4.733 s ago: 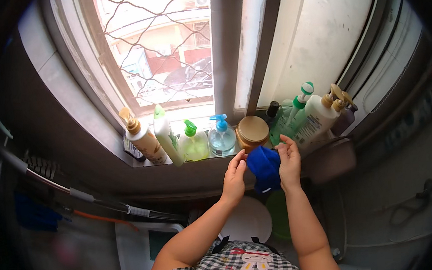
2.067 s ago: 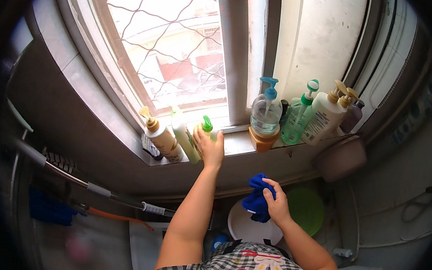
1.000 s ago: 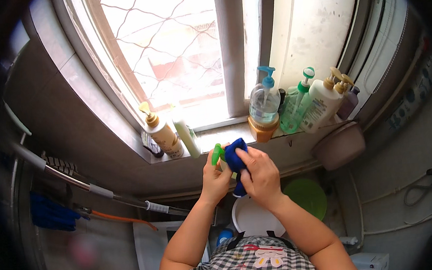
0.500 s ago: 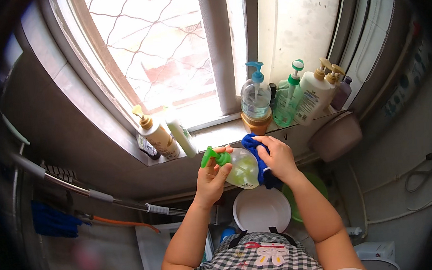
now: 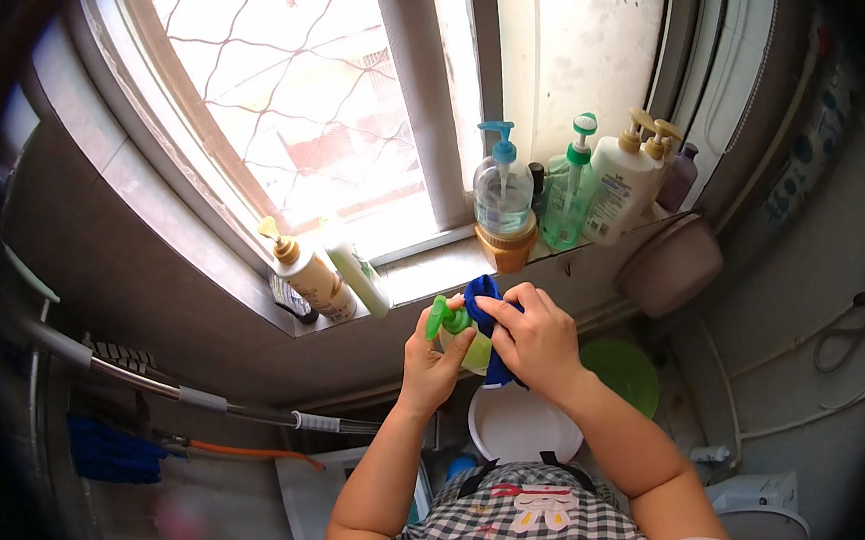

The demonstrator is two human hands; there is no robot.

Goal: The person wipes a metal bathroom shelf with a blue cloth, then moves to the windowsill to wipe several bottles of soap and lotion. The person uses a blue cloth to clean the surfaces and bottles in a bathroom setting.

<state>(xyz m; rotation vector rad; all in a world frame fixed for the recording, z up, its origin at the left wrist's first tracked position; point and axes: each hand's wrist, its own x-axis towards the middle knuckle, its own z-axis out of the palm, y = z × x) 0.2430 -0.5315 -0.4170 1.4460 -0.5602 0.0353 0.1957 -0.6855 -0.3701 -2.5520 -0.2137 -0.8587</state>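
My left hand (image 5: 430, 373) is closed around the neck of a pump bottle (image 5: 478, 355) with a bright green pump head and a clear body tinted yellow-green. The pump head points up to the left, and the body slants away below it. In my right hand (image 5: 540, 343) a blue cloth (image 5: 498, 369) is pinched and pressed against the bottle's shoulder, close to the pump collar. Much of the bottle's body is hidden behind the cloth and fingers. Both hands are in front of the windowsill, above a white basin (image 5: 524, 426).
On the sill's right stand a blue-pump bottle (image 5: 503, 193) on an orange-brown jar (image 5: 507, 248), a green bottle (image 5: 568, 200) and white pump bottles (image 5: 620, 192). A cream pump bottle (image 5: 311, 280) leans at the left. Below right lies a green basin (image 5: 623, 377); a metal pole (image 5: 201, 395) crosses at left.
The cloth has moved from the bottle's base side up to its shoulder by the pump, my right hand shifting left with it. The pump head has moved slightly right, and the body is more covered.
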